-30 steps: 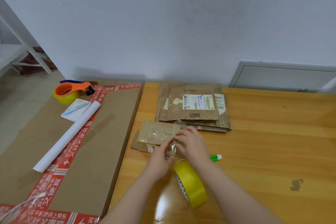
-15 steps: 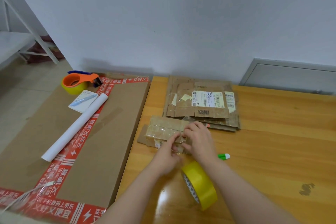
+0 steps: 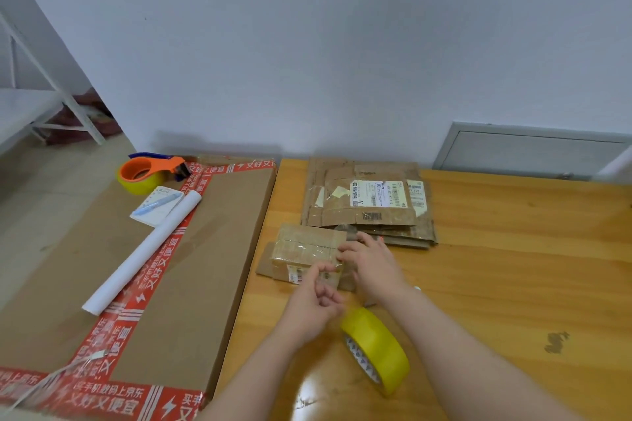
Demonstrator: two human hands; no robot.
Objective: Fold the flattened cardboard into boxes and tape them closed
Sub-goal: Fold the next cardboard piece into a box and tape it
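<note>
Head view: we see 1 small brown box (image 3: pixel 301 248) (glossy with clear tape) near the left edge of the bench (image 3: pixel 513 267); our left hand (image 3: pixel 313 309) pinches a tape strip (image 3: pixel 330 273), and our right hand (image 3: pixel 374 267) presses flat on its end.

Wood table (image 3: pixel 513 284): flat cardboard stack (image 3: pixel 369 196), rear; sm. taped box (image 3: pixel 301 248) just in front; yellow tape roll (image 3: pixel 379 345), on edge.

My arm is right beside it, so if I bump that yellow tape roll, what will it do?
The yellow tape roll stands on edge on the glossy table, so it would probably roll. It looks tilted, so it may instead tip flat.
</note>
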